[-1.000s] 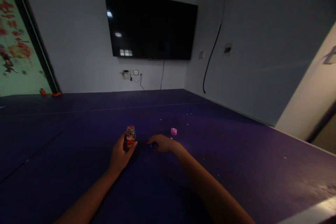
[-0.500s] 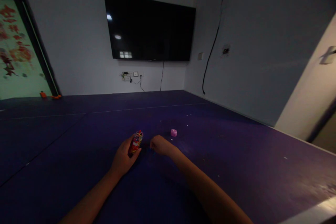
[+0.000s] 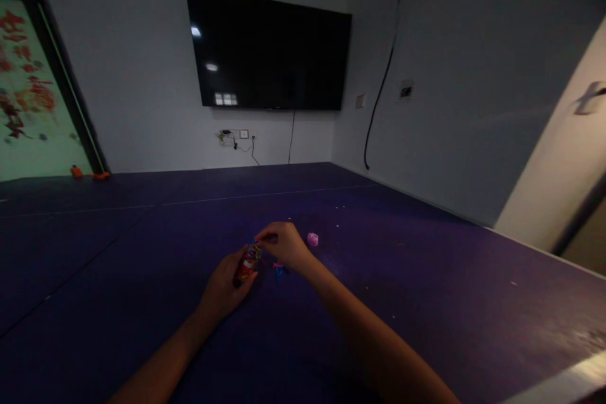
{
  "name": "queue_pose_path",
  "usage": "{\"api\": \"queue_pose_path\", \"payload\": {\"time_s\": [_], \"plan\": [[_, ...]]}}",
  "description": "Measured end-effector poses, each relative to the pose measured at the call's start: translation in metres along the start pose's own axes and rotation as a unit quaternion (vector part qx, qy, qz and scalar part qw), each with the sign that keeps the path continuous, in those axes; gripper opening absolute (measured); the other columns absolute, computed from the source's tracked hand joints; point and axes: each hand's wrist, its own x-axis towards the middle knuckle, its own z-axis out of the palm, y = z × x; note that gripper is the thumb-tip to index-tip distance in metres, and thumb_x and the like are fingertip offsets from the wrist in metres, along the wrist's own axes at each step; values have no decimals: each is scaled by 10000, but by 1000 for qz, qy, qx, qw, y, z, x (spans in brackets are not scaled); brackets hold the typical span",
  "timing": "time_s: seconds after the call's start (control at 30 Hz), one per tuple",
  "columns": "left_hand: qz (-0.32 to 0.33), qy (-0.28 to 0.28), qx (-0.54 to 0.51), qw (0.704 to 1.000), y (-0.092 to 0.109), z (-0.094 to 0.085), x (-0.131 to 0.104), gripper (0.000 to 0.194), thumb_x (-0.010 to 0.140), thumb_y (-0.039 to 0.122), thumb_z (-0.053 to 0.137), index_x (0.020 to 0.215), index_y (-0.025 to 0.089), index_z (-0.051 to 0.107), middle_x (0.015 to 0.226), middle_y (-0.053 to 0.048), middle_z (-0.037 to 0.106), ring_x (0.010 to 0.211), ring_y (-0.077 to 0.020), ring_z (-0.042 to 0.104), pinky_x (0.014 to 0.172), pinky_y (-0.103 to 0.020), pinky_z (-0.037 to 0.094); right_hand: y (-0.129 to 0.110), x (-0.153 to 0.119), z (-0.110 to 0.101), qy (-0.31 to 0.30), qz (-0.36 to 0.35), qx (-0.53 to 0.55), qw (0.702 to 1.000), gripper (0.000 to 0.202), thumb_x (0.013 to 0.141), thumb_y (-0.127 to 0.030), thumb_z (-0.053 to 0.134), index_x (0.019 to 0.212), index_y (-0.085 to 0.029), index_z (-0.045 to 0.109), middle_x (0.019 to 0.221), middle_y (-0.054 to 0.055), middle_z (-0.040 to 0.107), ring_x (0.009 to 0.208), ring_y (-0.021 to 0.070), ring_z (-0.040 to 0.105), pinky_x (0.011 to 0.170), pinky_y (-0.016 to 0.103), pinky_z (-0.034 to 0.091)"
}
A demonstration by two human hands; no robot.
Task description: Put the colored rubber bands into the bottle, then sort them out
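Head view: your left hand (image 3: 222, 284) has its grip closed around a small clear jar (image 3: 247, 265) with a red label, fingers on the far side and thumb on the near side. That wrap leaves the upper end of the jar exposed and leaning towards your right hand (image 3: 290, 247), probably so the mouth is easy to reach while the body stays steady. Your right grip is nearly pinched shut at the mouth, thumb and forefinger close together; you may have a tiny coloured bit between them, but I can't tell. Those fingertips also hide part of the opening.

Bright, many-coloured bits show inside the jar. Just beside it, below your right hand, lie small blue and pink pieces (image 3: 278, 270), near enough that either hand could brush them. A pink lid-like piece (image 3: 313, 239) sits beyond your right wrist, out of the way of your fingers.

All this is on a dark purple-blue surface (image 3: 180, 246) dotted with white specks (image 3: 338, 225). Farther off, you face a wall-mounted television (image 3: 269, 53) with sockets (image 3: 243, 134) below it; a black cable (image 3: 389, 57) hangs to its right, well apart from your hands.
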Motion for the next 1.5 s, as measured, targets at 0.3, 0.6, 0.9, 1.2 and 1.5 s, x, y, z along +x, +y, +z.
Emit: {"api": "queue_pose_path", "payload": {"time_s": [0.3, 0.6, 0.9, 1.2, 1.5], "plan": [[35, 31, 2, 999, -4, 3, 0, 493, 798, 360, 554, 1249, 200, 436, 1090, -121, 632, 956, -248, 630, 817, -385, 518, -16, 0, -11, 6, 11, 8, 1000, 116, 676, -123, 670, 769, -171, 720, 727, 27, 712, 686, 143, 657, 657, 248, 509], [-7, 36, -17, 999, -2, 0, 1, 491, 804, 397, 549, 1246, 206, 450, 1127, -114, 627, 979, -247, 629, 835, -386, 514, 1, 4, -12, -9, 13, 2, 1000, 249, 703, -55, 578, 880, -171, 709, 837, 39, 719, 775, 156, 665, 729, 289, 523], [-171, 98, -51, 979, -6, -2, 6, 538, 756, 493, 578, 1176, 163, 510, 1085, -133, 635, 972, -273, 626, 825, -415, 508, 56, -19, 18, -158, -36, -230, 960, 356, 835, -116, 465, 1165, -128, 596, 1264, 133, 550, 1211, 257, 464, 982, 430, 384], [-149, 97, -57, 982, -5, -2, 6, 526, 753, 468, 582, 1182, 171, 514, 1127, -126, 627, 994, -264, 619, 848, -405, 500, 44, -15, 0, -233, -21, -285, 930, 168, 782, -202, 570, 846, -196, 725, 846, 54, 717, 833, 209, 659, 749, 278, 467], [-138, 81, -45, 986, -2, -2, 6, 521, 773, 479, 552, 1187, 168, 504, 1092, -122, 641, 954, -260, 635, 818, -401, 512, 62, -18, -12, -270, -5, -254, 929, 610, 511, -293, 810, 1091, -175, 660, 1075, 92, 655, 980, 241, 600, 820, 284, 447]]}}
